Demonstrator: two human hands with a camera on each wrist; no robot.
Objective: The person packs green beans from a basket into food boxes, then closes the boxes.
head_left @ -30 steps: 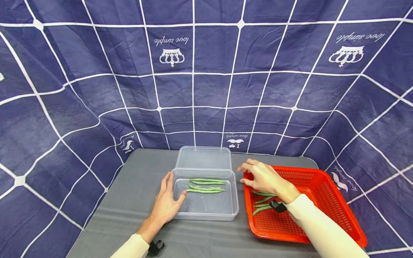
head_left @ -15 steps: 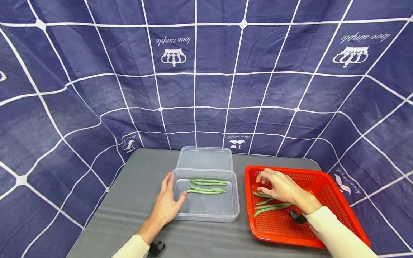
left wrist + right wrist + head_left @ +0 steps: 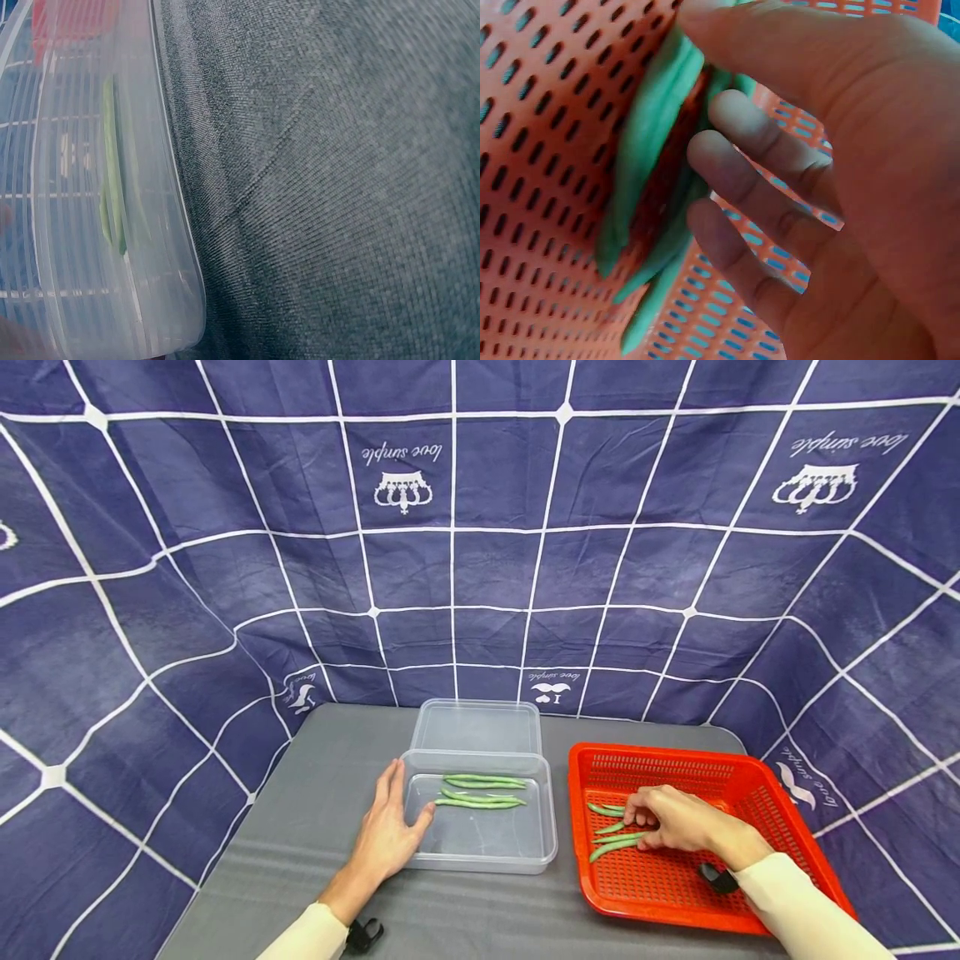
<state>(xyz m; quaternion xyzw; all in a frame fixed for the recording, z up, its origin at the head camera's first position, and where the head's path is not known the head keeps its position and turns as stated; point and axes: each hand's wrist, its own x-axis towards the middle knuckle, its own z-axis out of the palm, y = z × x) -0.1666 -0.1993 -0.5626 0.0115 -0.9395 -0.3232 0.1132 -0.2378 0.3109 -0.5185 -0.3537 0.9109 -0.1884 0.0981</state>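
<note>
Curled right hand (image 3: 678,823) pinches green beans (image 3: 617,842) in the red basket (image 3: 780,827); flat left hand (image 3: 386,831) steadies the clear container (image 3: 480,856).

Staged recording booth, navy grid-printed cloth backdrop (image 3: 480,527) draped around a small grey table (image 3: 315,827)

One clear plastic container (image 3: 480,839), one lid (image 3: 475,727), one red basket (image 3: 757,793), seven green beans (image 3: 480,803), and two hands (image 3: 386,839).
</note>
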